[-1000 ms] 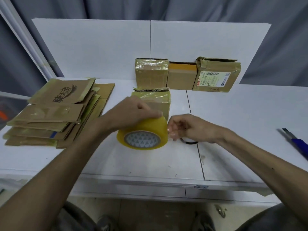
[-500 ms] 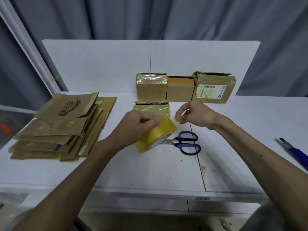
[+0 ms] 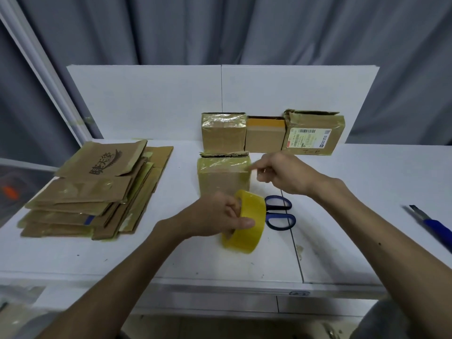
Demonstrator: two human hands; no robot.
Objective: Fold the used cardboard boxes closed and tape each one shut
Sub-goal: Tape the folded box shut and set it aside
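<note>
White counter [image 3: 122, 253] carries the taping step: left hand [image 3: 215, 216] grips the yellow tape roll [image 3: 247, 223]; right hand [image 3: 286, 174], apparently pinching its pulled end, should press it onto the brown cardboard box [image 3: 223, 177] mid-counter.

White tabletop [image 3: 102, 253] bearing, at left, a stack of flattened cardboard boxes [image 3: 97, 192]; at centre, one taped box [image 3: 223, 176] in front of a row of three boxes [image 3: 269, 133] set against the white back panel [image 3: 146, 101]. Blue-handled scissors [image 3: 280, 212] lie right of centre, and a blue utility knife [image 3: 435, 226] near the right edge.
</note>
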